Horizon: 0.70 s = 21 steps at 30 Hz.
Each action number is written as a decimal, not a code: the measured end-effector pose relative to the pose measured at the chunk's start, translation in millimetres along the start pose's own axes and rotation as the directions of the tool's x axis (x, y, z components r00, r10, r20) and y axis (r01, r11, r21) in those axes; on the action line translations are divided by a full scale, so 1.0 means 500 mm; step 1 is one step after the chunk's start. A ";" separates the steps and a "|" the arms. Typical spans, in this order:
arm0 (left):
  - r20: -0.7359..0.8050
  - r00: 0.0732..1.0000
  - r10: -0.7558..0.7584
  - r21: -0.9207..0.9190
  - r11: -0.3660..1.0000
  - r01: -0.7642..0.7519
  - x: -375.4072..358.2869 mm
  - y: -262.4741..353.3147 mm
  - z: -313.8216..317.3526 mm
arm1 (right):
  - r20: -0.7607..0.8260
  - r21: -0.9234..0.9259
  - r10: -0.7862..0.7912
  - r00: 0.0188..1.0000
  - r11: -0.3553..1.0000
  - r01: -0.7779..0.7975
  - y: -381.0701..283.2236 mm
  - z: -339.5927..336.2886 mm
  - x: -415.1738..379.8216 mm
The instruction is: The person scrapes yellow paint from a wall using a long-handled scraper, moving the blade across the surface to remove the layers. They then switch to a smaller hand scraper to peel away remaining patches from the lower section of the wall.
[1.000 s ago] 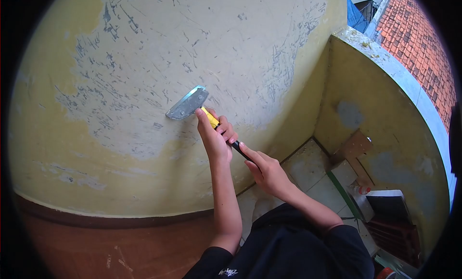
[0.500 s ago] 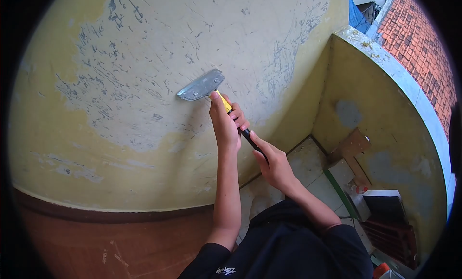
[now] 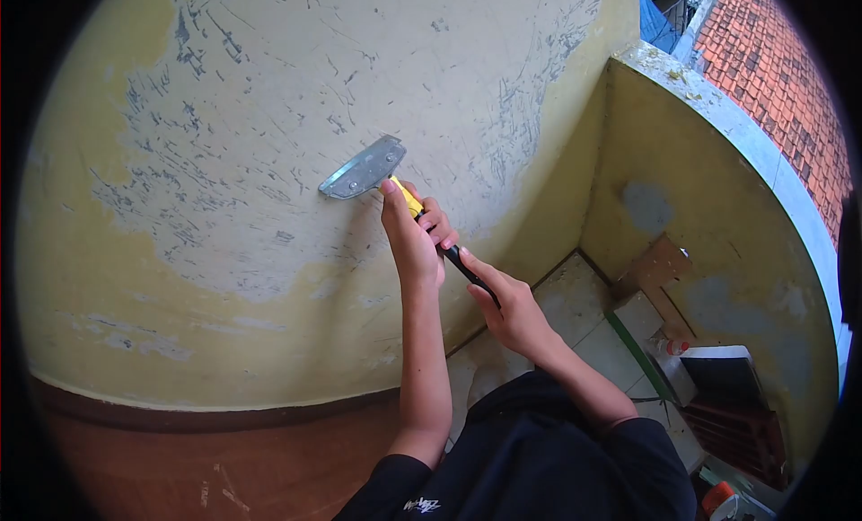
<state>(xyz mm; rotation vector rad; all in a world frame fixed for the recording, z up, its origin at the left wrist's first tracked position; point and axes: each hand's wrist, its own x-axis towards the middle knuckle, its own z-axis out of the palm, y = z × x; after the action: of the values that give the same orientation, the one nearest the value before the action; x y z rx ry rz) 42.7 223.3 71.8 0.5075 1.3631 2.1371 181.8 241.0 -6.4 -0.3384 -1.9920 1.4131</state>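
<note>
A wall scraper (image 3: pixel 364 169) with a wide metal blade and a yellow and black handle is held up at the wall (image 3: pixel 260 144). Its blade lies at a slant, against or very near the scratched pale area; the exact contact cannot be made out. My left hand (image 3: pixel 415 238) is wrapped round the handle just below the blade, thumb on the yellow part. Lower down, my right hand (image 3: pixel 512 310) grips the black end of the same handle. Yellow paint borders the pale patch, which carries many dark scratch marks.
To the right, a low yellow wall (image 3: pixel 709 216) with a pale ledge curves round. By it stand a cardboard piece (image 3: pixel 660 265), a plastic bottle (image 3: pixel 672 348) and a dark red slatted object (image 3: pixel 741 440). A brown surface (image 3: pixel 224 463) lies at lower left. Roof tiles (image 3: pixel 763 63) show outside.
The view has shifted a little. Against the wall marks, the scraper blade has moved slightly upward, and both hands keep their grip on the handle.
</note>
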 end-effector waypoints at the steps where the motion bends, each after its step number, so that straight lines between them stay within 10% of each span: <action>1: 0.000 1.000 0.002 -0.004 1.000 -0.002 0.000 -0.001 0.001 | 0.005 0.006 0.003 1.000 1.000 -0.003 0.001 -0.002 0.001; 21: 0.005 1.000 0.024 -0.034 0.999 -0.023 -0.002 0.023 0.021 | -0.030 -0.014 -0.075 0.997 0.997 0.075 -0.012 -0.017 0.008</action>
<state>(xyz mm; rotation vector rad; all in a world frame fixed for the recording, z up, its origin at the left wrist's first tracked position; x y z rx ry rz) 46.9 226.0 86.7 0.5184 1.3223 2.1720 185.2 247.0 2.2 -0.2865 -1.9697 1.3413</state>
